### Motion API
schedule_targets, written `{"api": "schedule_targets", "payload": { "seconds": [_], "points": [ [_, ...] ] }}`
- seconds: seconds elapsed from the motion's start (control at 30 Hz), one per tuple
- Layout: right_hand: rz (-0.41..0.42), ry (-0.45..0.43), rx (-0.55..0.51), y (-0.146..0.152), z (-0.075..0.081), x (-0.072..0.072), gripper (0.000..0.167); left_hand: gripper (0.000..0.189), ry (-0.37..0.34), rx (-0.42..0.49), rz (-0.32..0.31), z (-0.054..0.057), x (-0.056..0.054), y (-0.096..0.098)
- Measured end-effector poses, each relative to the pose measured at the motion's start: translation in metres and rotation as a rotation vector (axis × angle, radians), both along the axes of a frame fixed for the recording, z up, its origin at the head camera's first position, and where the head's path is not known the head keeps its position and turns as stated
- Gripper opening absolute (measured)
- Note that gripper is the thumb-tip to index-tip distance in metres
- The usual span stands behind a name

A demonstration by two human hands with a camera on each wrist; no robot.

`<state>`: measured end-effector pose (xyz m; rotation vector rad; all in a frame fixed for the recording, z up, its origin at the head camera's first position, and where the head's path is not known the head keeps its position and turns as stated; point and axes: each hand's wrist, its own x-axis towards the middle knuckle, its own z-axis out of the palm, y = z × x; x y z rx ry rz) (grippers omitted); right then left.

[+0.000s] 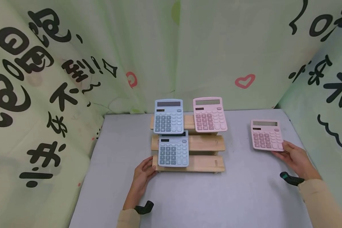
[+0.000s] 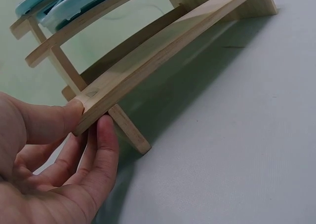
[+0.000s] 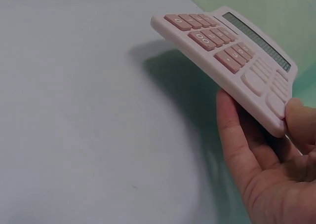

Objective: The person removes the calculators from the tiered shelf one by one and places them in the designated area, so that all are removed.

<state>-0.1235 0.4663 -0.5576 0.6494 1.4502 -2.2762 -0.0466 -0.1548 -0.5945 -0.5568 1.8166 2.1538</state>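
Note:
My left hand (image 1: 143, 174) pinches the left end of the lowest slat of a three-tier wooden rack (image 1: 206, 163), thumb on top and fingers beneath, as the left wrist view shows. On the rack's left side lean two blue calculators, an upper one (image 1: 168, 117) and a lower one (image 1: 174, 150) whose top edge is partly hidden behind it. A pink calculator (image 1: 210, 115) stands at the top right of the rack. Off to the right, my right hand (image 1: 296, 158) grips a second pink calculator (image 3: 232, 66) by its lower right corner, tilted above the table with its keys facing up.
The rack stands on a pale grey table (image 1: 239, 193). Light green curtains (image 1: 205, 63) with black writing and hearts hang behind and on both sides. Each wrist wears a black strap, the left strap (image 1: 144, 207) and the right strap (image 1: 292, 180).

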Motion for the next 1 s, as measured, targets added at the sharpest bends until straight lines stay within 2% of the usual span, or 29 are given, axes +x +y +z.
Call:
{"api": "schedule_targets", "payload": {
  "seconds": [0.13, 0.33, 0.63, 0.83, 1.0],
  "points": [
    [-0.005, -0.025, 0.022, 0.002, 0.001, -0.004, 0.085, 0.054, 0.015, 0.005, -0.004, -0.001, 0.001, -0.001],
    [-0.001, -0.077, 0.087, 0.004, 0.001, -0.007, 0.083, 0.053, 0.002, 0.013, 0.004, -0.002, -0.001, -0.001],
    [0.008, -0.072, 0.086, 0.009, -0.003, -0.006, 0.089, 0.054, 0.005, 0.026, 0.006, -0.003, -0.003, -0.001],
    [0.069, -0.067, 0.248, 0.012, -0.004, -0.005, 0.09, 0.054, 0.005, 0.028, 0.007, -0.004, -0.003, -0.001],
    [0.127, -0.069, 0.478, 0.01, -0.003, -0.009, 0.081, 0.054, 0.004, 0.022, 0.007, -0.004, -0.002, -0.002]
  ]
}}
